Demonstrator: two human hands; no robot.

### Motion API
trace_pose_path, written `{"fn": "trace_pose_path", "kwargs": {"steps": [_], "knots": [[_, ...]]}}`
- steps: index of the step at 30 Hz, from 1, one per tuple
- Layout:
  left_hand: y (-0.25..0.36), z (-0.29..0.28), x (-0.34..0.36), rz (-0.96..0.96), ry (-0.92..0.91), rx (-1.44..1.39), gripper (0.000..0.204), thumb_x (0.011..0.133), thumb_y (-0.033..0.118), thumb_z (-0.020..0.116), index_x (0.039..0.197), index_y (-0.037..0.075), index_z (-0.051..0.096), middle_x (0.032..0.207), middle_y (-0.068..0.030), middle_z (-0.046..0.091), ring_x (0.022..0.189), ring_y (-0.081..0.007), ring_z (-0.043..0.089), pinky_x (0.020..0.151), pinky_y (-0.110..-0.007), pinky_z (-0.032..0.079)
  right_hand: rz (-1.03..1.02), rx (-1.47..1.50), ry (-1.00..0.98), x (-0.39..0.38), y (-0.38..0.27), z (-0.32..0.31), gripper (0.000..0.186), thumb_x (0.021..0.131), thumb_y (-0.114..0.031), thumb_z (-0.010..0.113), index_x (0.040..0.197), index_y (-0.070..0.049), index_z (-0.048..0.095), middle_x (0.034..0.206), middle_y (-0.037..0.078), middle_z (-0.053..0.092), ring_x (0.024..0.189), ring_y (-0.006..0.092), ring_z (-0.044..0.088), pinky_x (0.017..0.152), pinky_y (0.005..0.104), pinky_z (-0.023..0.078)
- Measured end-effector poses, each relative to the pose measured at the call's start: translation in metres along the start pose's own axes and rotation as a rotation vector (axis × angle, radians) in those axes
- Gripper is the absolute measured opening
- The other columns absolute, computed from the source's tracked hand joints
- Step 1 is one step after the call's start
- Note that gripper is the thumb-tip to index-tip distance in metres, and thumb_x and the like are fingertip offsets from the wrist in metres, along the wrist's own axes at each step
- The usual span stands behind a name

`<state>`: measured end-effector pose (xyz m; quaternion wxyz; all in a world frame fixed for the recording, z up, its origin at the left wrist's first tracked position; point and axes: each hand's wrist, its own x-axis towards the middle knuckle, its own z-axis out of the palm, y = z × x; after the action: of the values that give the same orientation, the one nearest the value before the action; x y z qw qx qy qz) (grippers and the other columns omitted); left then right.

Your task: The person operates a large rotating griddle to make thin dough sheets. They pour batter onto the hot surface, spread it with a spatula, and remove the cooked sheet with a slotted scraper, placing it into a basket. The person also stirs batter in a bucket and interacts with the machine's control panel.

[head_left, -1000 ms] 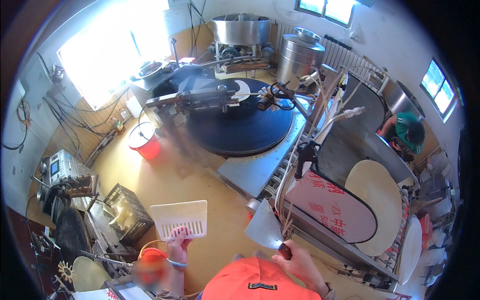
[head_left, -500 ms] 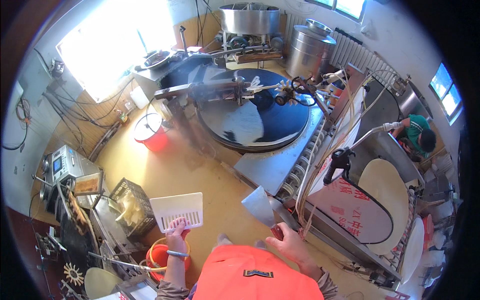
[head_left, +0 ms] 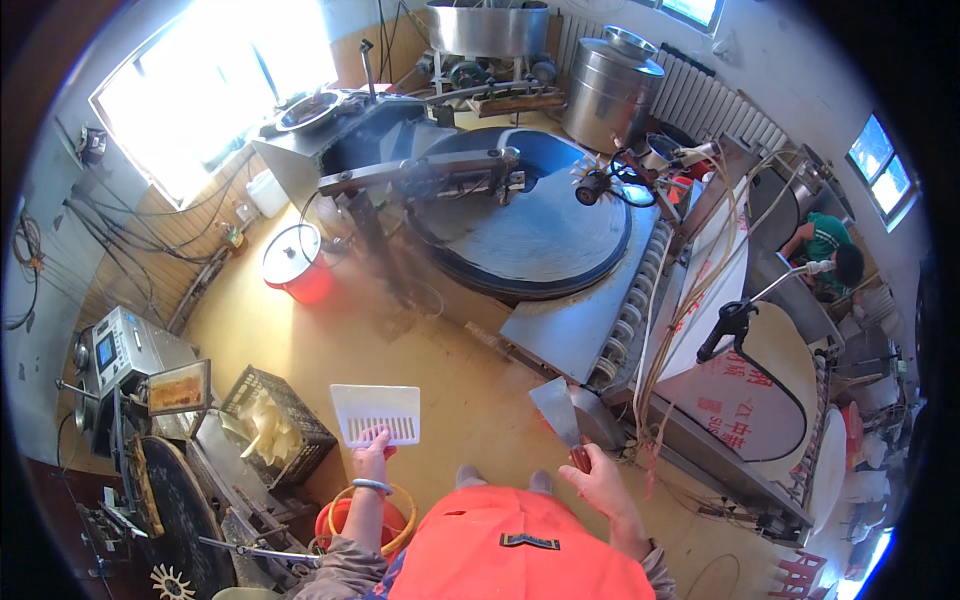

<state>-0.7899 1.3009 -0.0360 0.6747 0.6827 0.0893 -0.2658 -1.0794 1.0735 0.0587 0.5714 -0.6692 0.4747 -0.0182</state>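
My left hand [head_left: 371,458], with a band around its wrist, is closed around a white plastic scraper [head_left: 372,402] with a row of slots. In my right hand [head_left: 606,487] is a metal spatula [head_left: 556,408] with a broad blade and a reddish-brown handle, its blade angled up and to the left. Both tools are held above the yellow floor, in front of my orange apron [head_left: 510,550], and touch nothing else. Farther ahead, a large round griddle [head_left: 540,240] carries a pale, thin layer over most of its dark surface.
A metal arm [head_left: 420,170] spans the griddle. Right of it runs a conveyor with a large pale round sheet [head_left: 775,350] and hoses. A crate [head_left: 300,462] of pale scraps and a red bucket [head_left: 340,520] stand left. A co-worker [head_left: 828,250] sits far right.
The pale layer covers more of the griddle, where a dark area showed before. My view has shifted slightly; both hands keep hold of their tools, with the scraper a little farther right.
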Motion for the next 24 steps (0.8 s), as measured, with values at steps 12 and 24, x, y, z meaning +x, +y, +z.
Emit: {"fn": "trace_pose_path", "kwargs": {"steps": [12, 24], "knots": [[-0.022, -0.029, 0.024, -0.054, 0.041, 0.003, 0.021, 0.083, 0.013, 0.062, 0.102, 0.004, 0.062, 0.092, -0.0044, 0.064, 0.076, -0.0134, 0.061, 0.065, -0.027, 0.05, 0.015, -0.072, 0.012, 0.012, -0.016, 0.025, 0.041, 0.078, -0.028, 0.069, 0.101, 0.002, 0.054, 0.079, 0.01, 0.058, 0.063, 0.0178, 0.057, 0.057, 0.0326, 0.046], [-0.031, -0.049, 0.049, -0.059, 0.045, 0.004, 0.02, 0.084, 0.011, 0.063, 0.102, 0.004, 0.062, 0.092, -0.0046, 0.065, 0.073, -0.0129, 0.061, 0.06, -0.027, 0.051, 0.017, -0.064, -0.045, 0.023, -0.035, 0.044, 0.037, 0.081, -0.025, 0.068, 0.099, 0.003, 0.052, 0.082, 0.01, 0.057, 0.069, 0.017, 0.06, 0.057, 0.0312, 0.049]]}}
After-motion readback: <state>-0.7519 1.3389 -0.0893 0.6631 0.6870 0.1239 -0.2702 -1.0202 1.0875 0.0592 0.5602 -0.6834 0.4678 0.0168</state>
